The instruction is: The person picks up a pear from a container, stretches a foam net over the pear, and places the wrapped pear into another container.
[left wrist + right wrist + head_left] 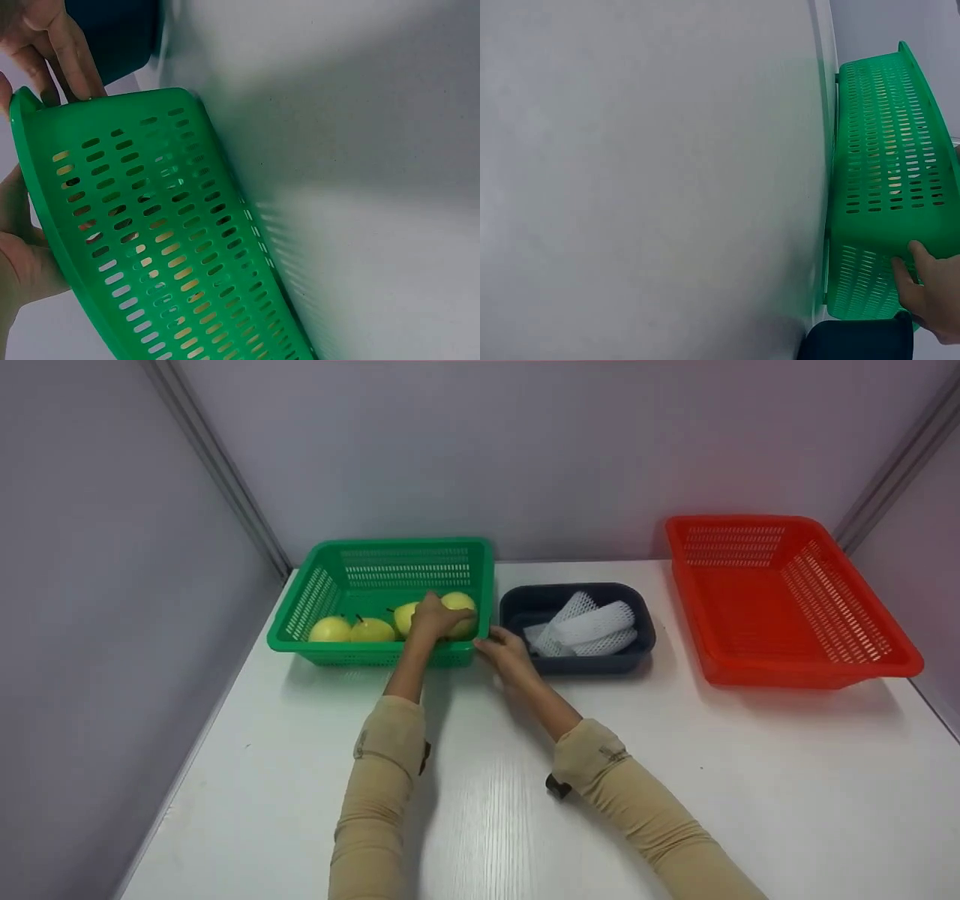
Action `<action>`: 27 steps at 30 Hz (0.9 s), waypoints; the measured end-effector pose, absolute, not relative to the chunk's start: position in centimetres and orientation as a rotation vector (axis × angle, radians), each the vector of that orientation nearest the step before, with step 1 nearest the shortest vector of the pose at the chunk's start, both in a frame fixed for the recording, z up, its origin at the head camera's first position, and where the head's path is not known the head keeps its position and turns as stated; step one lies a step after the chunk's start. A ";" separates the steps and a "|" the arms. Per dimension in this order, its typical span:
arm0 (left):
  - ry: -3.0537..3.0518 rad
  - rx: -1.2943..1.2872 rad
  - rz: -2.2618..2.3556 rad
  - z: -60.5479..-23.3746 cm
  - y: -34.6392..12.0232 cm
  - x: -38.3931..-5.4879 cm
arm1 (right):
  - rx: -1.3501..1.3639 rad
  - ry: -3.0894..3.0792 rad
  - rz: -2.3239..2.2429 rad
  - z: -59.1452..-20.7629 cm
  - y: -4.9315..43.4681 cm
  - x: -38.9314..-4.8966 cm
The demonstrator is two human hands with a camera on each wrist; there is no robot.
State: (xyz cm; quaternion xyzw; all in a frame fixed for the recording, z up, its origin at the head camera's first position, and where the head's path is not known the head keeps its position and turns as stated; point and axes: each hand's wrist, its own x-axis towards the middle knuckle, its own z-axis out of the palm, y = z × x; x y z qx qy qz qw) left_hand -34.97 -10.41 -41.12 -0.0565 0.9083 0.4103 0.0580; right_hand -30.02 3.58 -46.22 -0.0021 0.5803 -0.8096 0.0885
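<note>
Inside the green basket [382, 649], my left hand [436, 619] reaches over the front rim and grips the rightmost yellow pear [458, 601]; its fingertips are partly hidden. Another pear [405, 616] lies just left of that hand. Two more, a pear [373, 631] and a pear [330, 630], sit in the basket's front left. With thumb and fingers, my right hand [510, 654] holds the basket's front right corner. In the left wrist view the basket's slotted wall [165, 217] hides most of the fruit. The right wrist view shows fingertips [919, 251] against the corner.
Right beside the basket stands a dark blue tray [577, 664] holding several white foam net sleeves [596, 624]. Farther right is a red basket [795, 660]. Behind the containers rises a pale wall [525, 457]. All stand on a white table [487, 825].
</note>
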 end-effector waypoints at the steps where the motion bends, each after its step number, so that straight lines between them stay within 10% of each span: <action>1: 2.752 -0.173 1.261 -41.2 -10.4 -34.9 | -0.004 1.725 -2.407 -46.3 3.6 -30.0; 27: 2.573 -0.239 1.582 -40.9 -11.1 -34.9 | 0.018 1.651 -2.411 -46.3 3.7 -30.2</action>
